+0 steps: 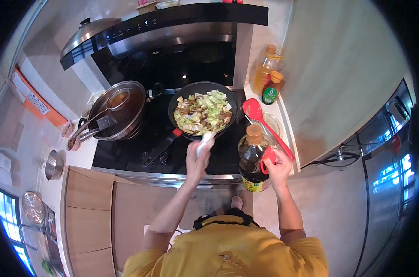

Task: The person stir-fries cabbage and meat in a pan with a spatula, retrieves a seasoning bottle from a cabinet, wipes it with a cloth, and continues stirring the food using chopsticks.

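Note:
My left hand [198, 158] is closed on a white utensil [204, 142], held at the near rim of a dark frying pan [234, 111]. Chopped cabbage with brown pieces [204, 111] fills the pan. At the right, my right hand [278, 167] grips the red handle [268, 159] at the side of a large dark sauce bottle [253, 154] with an orange cap. A red ladle [265, 117] lies beside that bottle, its handle end by my right hand. The pan's black handle [158, 151] points toward the lower left.
A large steel wok [138, 122] holding a strainer and spatula sits on the left of the hob. An oil bottle [264, 69] and a small green-labelled bottle [271, 88] stand at the back right. The range hood [172, 21] overhangs the hob.

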{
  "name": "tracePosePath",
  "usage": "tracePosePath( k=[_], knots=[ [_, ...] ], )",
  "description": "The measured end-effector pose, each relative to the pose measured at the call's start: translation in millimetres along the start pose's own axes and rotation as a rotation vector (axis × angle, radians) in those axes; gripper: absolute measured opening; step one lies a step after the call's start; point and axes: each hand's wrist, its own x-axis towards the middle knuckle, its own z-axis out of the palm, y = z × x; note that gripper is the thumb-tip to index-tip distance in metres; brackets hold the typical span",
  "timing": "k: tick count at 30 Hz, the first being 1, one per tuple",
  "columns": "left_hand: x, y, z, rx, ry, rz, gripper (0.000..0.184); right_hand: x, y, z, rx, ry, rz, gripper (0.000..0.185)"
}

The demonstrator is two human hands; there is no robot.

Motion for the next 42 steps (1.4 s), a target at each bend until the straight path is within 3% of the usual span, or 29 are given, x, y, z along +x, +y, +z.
tracePosePath(
  k=[1, 3, 4, 6, 9, 10, 13, 14, 17, 18, 21, 22, 24, 25, 28, 30, 32, 34, 35, 36, 38, 40, 42],
  knots=[
    [14.4, 2.1, 7.3, 0.256, 0.004, 0.366, 0.037, -3.1, 0.7, 1.0, -0.023, -0.012, 0.029, 0.031],
    [-3.5, 106.6, 48.3, -0.422, -0.213, -0.055, 0.037, -5.4, -8.8, 9.4, -0.098, -0.011, 0.033, 0.032],
    [-10.6, 123.0, 59.0, -0.180, -0.327, -0.019, 0.034, -5.8, -6.7, 9.0, -0.212, -0.068, -0.092, 0.033],
    [-3.1, 107.8, 87.8, 0.033, -0.245, 0.316, 0.027, -6.5, -19.1, 18.6, -0.052, 0.034, 0.002, 0.033],
    [3.4, 99.5, 94.1, -0.031, -0.233, 0.448, 0.023, -10.0, -21.7, 11.1, -0.208, 0.021, -0.129, 0.031],
    [3.0, 97.2, 92.1, -0.190, -0.367, 0.254, 0.021, -9.1, -23.0, 7.5, -0.205, 0.038, -0.139, 0.031],
    [12.9, 108.7, 87.8, -0.342, -0.685, 0.328, 0.019, -4.4, -43.0, -5.4, -0.019, -0.008, -0.031, 0.026],
    [23.3, 109.8, 87.9, -0.315, -0.802, 0.444, 0.022, 0.9, -47.7, -11.2, -0.019, 0.004, -0.042, 0.026],
    [35.4, 148.5, 97.4, -0.344, -1.223, 0.603, 0.040, 16.0, -61.3, -29.0, 0.012, -0.229, 0.090, 0.024],
    [35.9, 164.6, 103.5, -0.419, -1.384, 0.620, 0.046, 18.2, -54.4, -30.2, 0.198, -0.248, 0.104, 0.022],
    [34.7, 188.5, 126.5, -0.599, -1.707, 0.709, 0.040, 27.6, -60.7, -26.2, 0.294, -0.349, -0.043, 0.024],
    [33.9, 184.9, 127.0, -0.596, -1.709, 0.716, 0.040, 29.6, -72.8, -24.7, 0.293, -0.350, -0.049, 0.024],
    [34.5, 166.7, 127.3, -0.793, -0.880, 0.053, 0.035, 32.5, -100.7, -25.5, 0.513, -0.261, 0.082, 0.025],
    [43.5, 160.7, 127.6, -0.865, -0.768, -0.033, 0.034, 33.6, -107.2, -26.7, 0.485, -0.191, 0.067, 0.026],
    [44.6, 84.4, 114.9, -0.852, -0.655, -0.294, 0.044, 48.4, -139.7, -28.9, 0.450, -0.037, -0.023, 0.027],
    [15.8, 49.7, 111.3, -0.975, -0.524, -0.611, 0.048, 62.2, -151.7, -31.0, 0.436, 0.037, -0.055, 0.027],
    [7.2, -22.5, 105.3, -0.961, -0.588, -0.786, 0.053, 76.0, -159.2, -36.2, 0.444, 0.123, -0.161, 0.026],
    [-9.8, -19.3, 113.8, -0.912, -0.573, -0.687, 0.071, 98.1, -168.9, -39.6, 0.379, 0.131, -0.228, 0.025],
    [2.7, -41.9, 111.2, -1.510, -1.111, -0.781, 0.082, 111.4, -180.8, -36.0, 0.392, 0.207, -0.290, 0.026],
    [-4.7, 5.2, 116.4, -1.108, -0.963, -0.450, 0.074, 122.7, -191.5, -33.2, 0.409, 0.280, -0.356, 0.027],
    [9.1, 67.6, 122.8, -0.757, -1.096, -0.190, 0.071, 145.3, -207.9, -41.4, 0.411, 0.217, -0.398, 0.027],
    [10.5, 117.6, 142.7, -0.739, -0.959, -0.085, 0.055, 176.1, -235.4, -41.7, 0.419, 0.153, -0.469, 0.027],
    [28.9, 153.3, 170.3, -0.740, -0.801, 0.074, 0.049, 211.1, -270.4, -38.6, 0.324, 0.290, -0.444, 0.027]
  ],
)
